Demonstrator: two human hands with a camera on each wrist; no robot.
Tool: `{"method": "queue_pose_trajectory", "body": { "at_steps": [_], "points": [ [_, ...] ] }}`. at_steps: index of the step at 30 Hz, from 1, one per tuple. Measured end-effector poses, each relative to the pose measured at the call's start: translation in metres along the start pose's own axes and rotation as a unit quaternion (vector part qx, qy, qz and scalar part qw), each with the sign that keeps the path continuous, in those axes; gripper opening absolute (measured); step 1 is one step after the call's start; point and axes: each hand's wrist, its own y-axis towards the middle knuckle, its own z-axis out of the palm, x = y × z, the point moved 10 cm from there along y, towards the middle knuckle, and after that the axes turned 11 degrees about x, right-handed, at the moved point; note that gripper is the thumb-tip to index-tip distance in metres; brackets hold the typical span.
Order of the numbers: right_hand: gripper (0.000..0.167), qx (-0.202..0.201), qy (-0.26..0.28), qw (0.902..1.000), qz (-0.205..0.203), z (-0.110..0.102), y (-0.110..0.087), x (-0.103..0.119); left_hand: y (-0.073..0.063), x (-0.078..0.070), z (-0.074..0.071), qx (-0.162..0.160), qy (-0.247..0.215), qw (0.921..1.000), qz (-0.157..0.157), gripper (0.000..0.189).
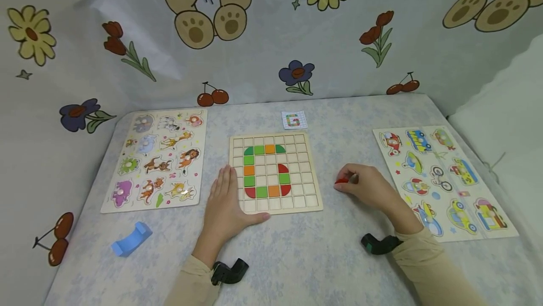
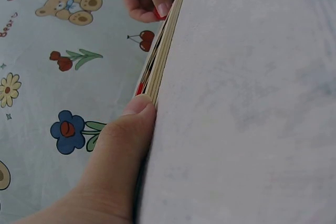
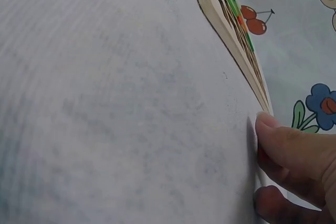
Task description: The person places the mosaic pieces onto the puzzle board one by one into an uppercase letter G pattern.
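A wooden grid board (image 1: 300,157) lies mid-table, with green, orange and red pieces set in a G-like outline. My left hand (image 1: 225,207) rests along its left side, fingers straight and thumb out by the front edge; the thumb (image 2: 118,145) also shows against the board's edge in the left wrist view. To the right of the board, close over the table, my right hand (image 1: 368,186) pinches a small red piece (image 1: 341,181) between thumb and fingers. The fingers mostly cover that piece. In the right wrist view, the thumb (image 3: 286,140) hides it.
Behind the board lies a small pattern card (image 1: 294,120) showing a similar outline. An animal puzzle board (image 1: 169,190) is at the left, a vehicle puzzle board (image 1: 451,230) at the right. A blue curved block (image 1: 132,240) sits front left. Printed cloth (image 1: 254,70) hangs behind the table.
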Motion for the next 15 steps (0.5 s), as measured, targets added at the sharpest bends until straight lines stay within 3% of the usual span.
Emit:
{"method": "queue_pose_trajectory", "body": {
  "at_steps": [10,15],
  "points": [
    [0.010,-0.038,-0.002,0.9991,-0.018,-0.0021,0.0060,-0.0008,-0.0001,-0.0014,0.0001,0.000,-0.003,1.0000,0.001,0.148],
    [0.023,-0.040,-0.012,0.9991,0.004,-0.0025,0.0057,-0.0042,-0.0001,-0.0009,-0.0004,0.002,-0.002,1.0000,-0.002,0.148]
  ]
}}
